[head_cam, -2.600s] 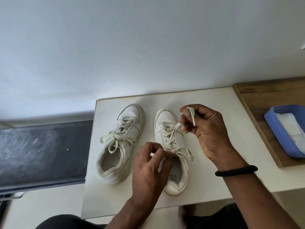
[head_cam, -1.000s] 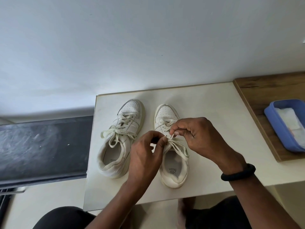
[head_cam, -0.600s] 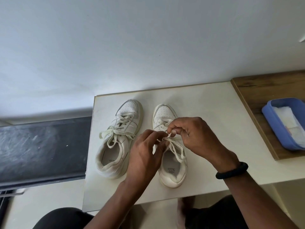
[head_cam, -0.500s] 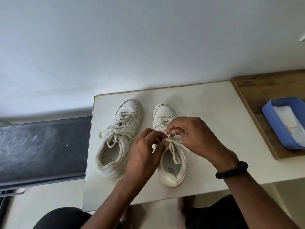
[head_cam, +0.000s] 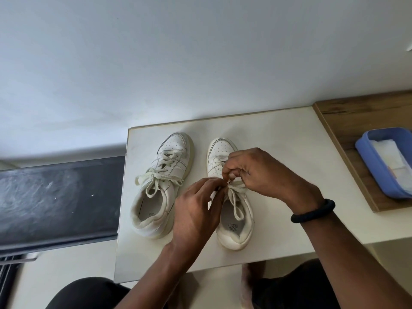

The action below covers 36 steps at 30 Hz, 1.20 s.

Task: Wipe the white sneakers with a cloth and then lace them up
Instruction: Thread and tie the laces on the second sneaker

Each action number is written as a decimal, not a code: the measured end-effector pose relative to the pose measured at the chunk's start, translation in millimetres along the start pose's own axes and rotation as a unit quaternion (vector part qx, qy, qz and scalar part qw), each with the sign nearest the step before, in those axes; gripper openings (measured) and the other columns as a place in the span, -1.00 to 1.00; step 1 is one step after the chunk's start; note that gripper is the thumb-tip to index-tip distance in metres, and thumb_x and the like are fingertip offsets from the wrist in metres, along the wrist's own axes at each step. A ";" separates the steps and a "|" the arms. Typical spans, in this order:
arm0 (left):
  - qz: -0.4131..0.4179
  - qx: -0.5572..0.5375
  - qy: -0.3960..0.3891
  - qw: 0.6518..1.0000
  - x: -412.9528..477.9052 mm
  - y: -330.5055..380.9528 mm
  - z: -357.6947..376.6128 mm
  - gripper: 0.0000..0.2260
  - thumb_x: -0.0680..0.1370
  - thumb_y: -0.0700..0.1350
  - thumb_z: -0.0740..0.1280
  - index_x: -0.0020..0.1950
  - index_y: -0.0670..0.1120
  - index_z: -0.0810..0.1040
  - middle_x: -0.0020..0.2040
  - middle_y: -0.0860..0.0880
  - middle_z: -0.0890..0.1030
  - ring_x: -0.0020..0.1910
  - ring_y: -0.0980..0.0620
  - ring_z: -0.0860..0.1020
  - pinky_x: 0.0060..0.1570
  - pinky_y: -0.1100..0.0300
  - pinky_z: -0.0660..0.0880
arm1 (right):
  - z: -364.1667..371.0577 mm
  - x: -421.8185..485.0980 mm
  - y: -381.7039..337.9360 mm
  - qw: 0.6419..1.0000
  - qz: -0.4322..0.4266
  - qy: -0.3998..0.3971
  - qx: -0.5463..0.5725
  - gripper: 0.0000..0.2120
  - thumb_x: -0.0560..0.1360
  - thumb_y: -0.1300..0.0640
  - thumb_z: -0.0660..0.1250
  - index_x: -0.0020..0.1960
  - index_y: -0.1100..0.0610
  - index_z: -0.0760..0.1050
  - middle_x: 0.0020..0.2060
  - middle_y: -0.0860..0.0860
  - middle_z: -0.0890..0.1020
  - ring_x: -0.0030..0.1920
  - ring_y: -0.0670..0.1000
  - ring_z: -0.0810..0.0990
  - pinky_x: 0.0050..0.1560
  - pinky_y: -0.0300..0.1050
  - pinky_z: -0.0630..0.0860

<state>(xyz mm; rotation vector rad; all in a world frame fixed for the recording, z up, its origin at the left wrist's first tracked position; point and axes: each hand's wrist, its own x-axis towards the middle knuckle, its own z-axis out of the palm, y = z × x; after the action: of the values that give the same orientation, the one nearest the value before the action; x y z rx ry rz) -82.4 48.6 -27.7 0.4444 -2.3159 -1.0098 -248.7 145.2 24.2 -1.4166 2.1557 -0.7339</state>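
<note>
Left hand [head_cam: 196, 210] and right hand [head_cam: 256, 172] each pinch the lace [head_cam: 236, 205] above the right-side sneaker [head_cam: 233, 240] on the surface [head_cam: 289, 141], other sneaker [head_cam: 166, 166] tied beside it; a slipped pinch or uneven pull would probably loosen the unfinished knot.

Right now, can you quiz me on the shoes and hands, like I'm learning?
1. True or false: the white leather sneaker on the left has its laces tied in a bow.
2. What do the left hand and right hand both pinch? A) the cream flat lace of the right white leather sneaker B) a brush C) a sponge
3. Fill in: the blue plastic tub sits on a ____ board.
Key: 1 true; 2 A; 3 wooden.
</note>
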 end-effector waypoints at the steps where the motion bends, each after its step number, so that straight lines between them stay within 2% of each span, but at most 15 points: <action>1: -0.006 -0.005 0.004 1.000 -0.3 1.5 -0.1 -0.89 0.58 -0.12 0.41 0.08 -0.07 0.68 -0.03 0.11 0.68 -0.13 0.07 0.66 -0.23 0.07 0.64 | -2.2 2.3 -1.8 1.000 0.010 -0.017 0.005 -0.70 0.50 0.38 0.32 -0.13 0.00 0.66 -0.22 -0.11 0.65 -0.16 -0.12 0.63 -0.08 0.01 0.59; 3: -0.021 -0.015 0.004 1.000 -1.3 3.1 0.1 -0.90 0.57 -0.15 0.42 0.07 -0.06 0.68 -0.03 0.11 0.67 -0.11 0.08 0.65 -0.23 0.06 0.64 | -4.8 5.2 -4.8 0.996 0.039 -0.052 0.056 -0.72 0.52 0.37 0.31 -0.13 0.02 0.66 -0.26 -0.13 0.65 -0.23 -0.19 0.61 -0.18 -0.19 0.55; 5: -0.041 -0.018 -0.005 0.999 -2.0 2.0 1.6 -0.91 0.58 -0.17 0.42 0.07 -0.04 0.66 -0.03 0.12 0.65 -0.08 0.07 0.64 -0.19 0.04 0.62 | -4.1 7.0 -7.6 0.986 0.076 -0.083 0.123 -0.73 0.56 0.33 0.31 -0.16 0.00 0.64 -0.34 -0.17 0.62 -0.38 -0.25 0.53 -0.31 -0.35 0.43; 7: -0.052 -0.010 -0.012 0.999 -2.0 0.6 3.4 -0.91 0.59 -0.17 0.40 0.07 -0.02 0.63 -0.03 0.13 0.62 -0.05 0.07 0.62 -0.17 0.01 0.61 | -1.7 7.5 -7.7 0.976 0.110 -0.091 0.165 -0.74 0.59 0.29 0.32 -0.16 -0.01 0.62 -0.39 -0.19 0.60 -0.43 -0.26 0.49 -0.35 -0.39 0.40; 10: -0.049 0.002 -0.014 0.999 -1.3 2.9 4.3 -0.92 0.61 -0.10 0.39 0.09 -0.01 0.63 -0.03 0.13 0.61 -0.02 0.08 0.61 -0.14 0.00 0.60 | 1.3 6.3 -5.3 0.968 0.149 -0.067 0.192 -0.86 0.59 0.25 0.36 -0.09 0.10 0.65 -0.45 -0.23 0.60 -0.45 -0.28 0.49 -0.38 -0.43 0.39; 12: -0.064 -0.003 -0.016 0.998 -1.3 8.6 2.8 -0.89 0.60 -0.01 0.39 0.08 0.01 0.64 -0.03 0.15 0.60 0.00 0.10 0.60 -0.13 0.02 0.60 | 3.7 5.4 -4.1 0.965 0.168 -0.042 0.197 -0.93 0.56 0.23 0.41 -0.06 0.15 0.67 -0.47 -0.24 0.60 -0.47 -0.29 0.50 -0.38 -0.43 0.39; 16: -0.078 0.043 -0.030 0.996 0.6 14.0 0.8 -0.75 0.51 0.11 0.41 0.10 0.01 0.62 -0.02 0.14 0.60 0.00 0.11 0.57 -0.13 0.05 0.58 | 5.0 3.3 -4.0 0.962 0.183 -0.024 0.200 -0.93 0.53 0.21 0.45 -0.11 0.08 0.68 -0.32 -0.12 0.67 -0.43 -0.25 0.50 -0.33 -0.35 0.46; 21: -0.099 0.036 -0.043 0.993 1.5 19.2 -0.5 -0.76 0.47 0.03 0.41 0.10 0.00 0.64 -0.01 0.14 0.62 0.02 0.10 0.59 -0.07 0.03 0.60 | 3.7 -1.3 -3.5 0.960 0.176 -0.021 0.215 -0.90 0.55 0.22 0.42 -0.10 0.07 0.67 -0.33 -0.14 0.65 -0.41 -0.28 0.53 -0.36 -0.42 0.43; 24: -0.147 -0.020 -0.030 0.989 0.3 21.0 0.3 -0.86 0.46 -0.07 0.48 0.00 0.03 0.63 -0.07 0.17 0.63 0.00 0.15 0.60 -0.06 0.01 0.60 | 5.3 -3.1 -2.9 0.962 0.167 -0.014 0.217 -0.90 0.55 0.20 0.43 -0.12 0.05 0.66 -0.29 -0.16 0.67 -0.37 -0.27 0.57 -0.30 -0.39 0.47; 27: -0.196 -0.071 -0.017 0.978 0.9 24.9 -0.3 -0.84 0.44 -0.17 0.54 -0.08 0.04 0.63 -0.12 0.15 0.64 -0.03 0.18 0.62 -0.08 0.02 0.60 | 7.8 -4.0 -2.8 0.969 0.153 0.006 0.193 -0.88 0.53 0.18 0.45 -0.14 0.00 0.66 -0.22 -0.15 0.68 -0.32 -0.31 0.58 -0.20 -0.34 0.46; 30: -0.223 -0.101 -0.010 0.970 0.9 26.9 0.2 -0.84 0.43 -0.19 0.56 -0.13 0.03 0.64 -0.14 0.14 0.64 -0.06 0.15 0.63 -0.08 0.02 0.62 | 9.3 -3.8 -2.9 0.975 0.139 0.003 0.171 -0.86 0.53 0.16 0.45 -0.17 -0.05 0.65 -0.11 -0.13 0.67 -0.25 -0.33 0.57 -0.11 -0.28 0.43; 34: -0.253 -0.123 -0.011 0.960 1.1 26.7 1.5 -0.81 0.42 -0.21 0.56 -0.17 0.05 0.64 -0.14 0.13 0.63 -0.08 0.13 0.63 -0.08 -0.06 0.62 | 6.4 -5.0 -2.6 0.979 0.127 -0.015 0.161 -0.86 0.54 0.17 0.43 -0.17 -0.03 0.65 -0.08 -0.12 0.64 -0.17 -0.23 0.58 -0.04 -0.21 0.52; 36: -0.256 -0.126 -0.011 0.959 0.8 27.9 1.6 -0.80 0.42 -0.22 0.56 -0.18 0.06 0.63 -0.14 0.12 0.63 -0.07 0.12 0.63 -0.09 -0.08 0.62 | 4.6 -5.7 -2.1 0.979 0.117 -0.033 0.164 -0.87 0.55 0.17 0.41 -0.15 -0.01 0.64 -0.08 -0.13 0.61 -0.15 -0.24 0.57 -0.05 -0.23 0.49</action>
<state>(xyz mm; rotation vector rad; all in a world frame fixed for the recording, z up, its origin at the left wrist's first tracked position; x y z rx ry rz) -86.1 67.4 -7.4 0.9586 -2.0902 -1.5332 -242.2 149.0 22.5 -0.9852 1.9939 -0.8894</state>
